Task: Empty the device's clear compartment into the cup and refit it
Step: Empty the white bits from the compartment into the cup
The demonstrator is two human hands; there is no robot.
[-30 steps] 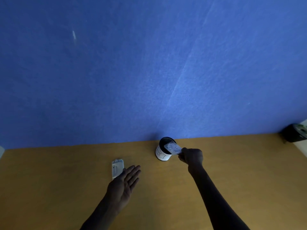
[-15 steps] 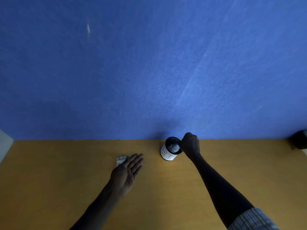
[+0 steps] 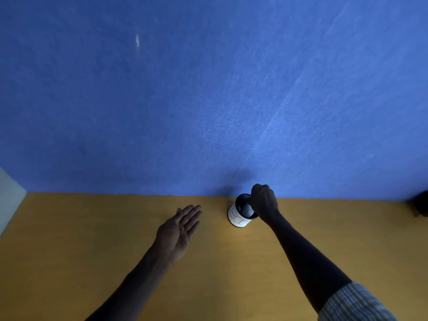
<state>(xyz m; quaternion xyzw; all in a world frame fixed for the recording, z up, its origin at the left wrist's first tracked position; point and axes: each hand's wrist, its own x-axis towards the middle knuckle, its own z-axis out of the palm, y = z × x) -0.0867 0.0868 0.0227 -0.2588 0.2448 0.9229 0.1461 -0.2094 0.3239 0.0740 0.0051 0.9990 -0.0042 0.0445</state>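
White cup [image 3: 238,216]: right hand [image 3: 264,201] fisted over its rim, left hand [image 3: 179,229] flat, palm up.

right hand [image 3: 264,201] tipped the clear compartment [image 3: 246,208] into the cup [image 3: 240,214].

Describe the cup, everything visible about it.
The cup is a small white cylinder with a dark interior and dark rim, bearing black hand-drawn marks on its side. It stands upright on the wooden table near the blue wall. The right hand is closed over its far-right rim, holding a pale, translucent piece down into its mouth.
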